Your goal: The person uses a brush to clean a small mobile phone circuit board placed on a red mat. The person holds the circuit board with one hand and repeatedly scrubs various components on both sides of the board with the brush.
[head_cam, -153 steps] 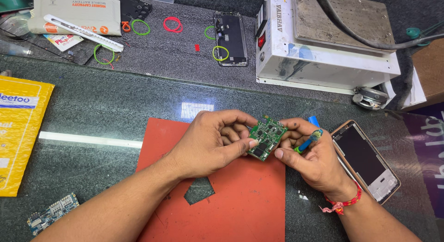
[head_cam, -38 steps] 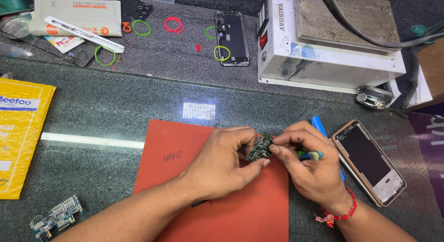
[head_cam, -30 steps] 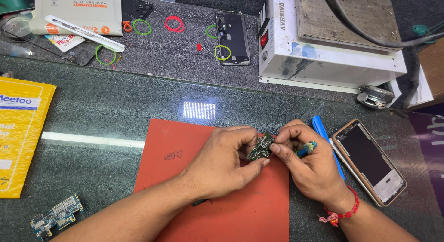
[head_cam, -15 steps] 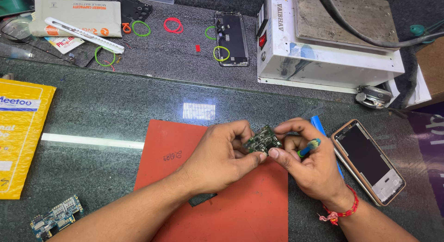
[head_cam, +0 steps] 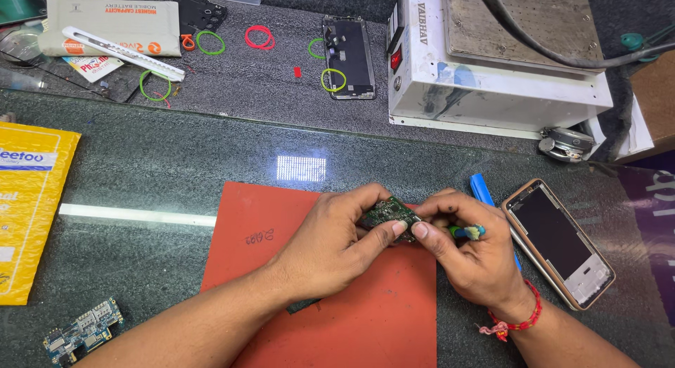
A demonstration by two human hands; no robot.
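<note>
- My left hand [head_cam: 330, 241] and right hand [head_cam: 467, 259] meet over a red mat [head_cam: 365, 319] on a dark speckled counter [head_cam: 176, 178].
- Between them I hold a small green board [head_cam: 389, 212], raised just above the mat and tilted up at its far edge.
- My left fingers close narrowly on its left edge, thumb underneath; my right thumb [head_cam: 425, 233] presses the right edge.
- My right hand also pinches a small brush [head_cam: 470, 231] with pale bristles, just beside the board.
- The board looks light, thin and stiff, with tiny parts that I judge fragile.
- I think the bare edges are the safest place to grip, not the populated faces.
- A phone [head_cam: 559, 241] lies just right of my right hand, with a blue pry tool [head_cam: 482, 189] between them.
- A second board [head_cam: 83, 331] lies well apart, at the lower left.
</note>
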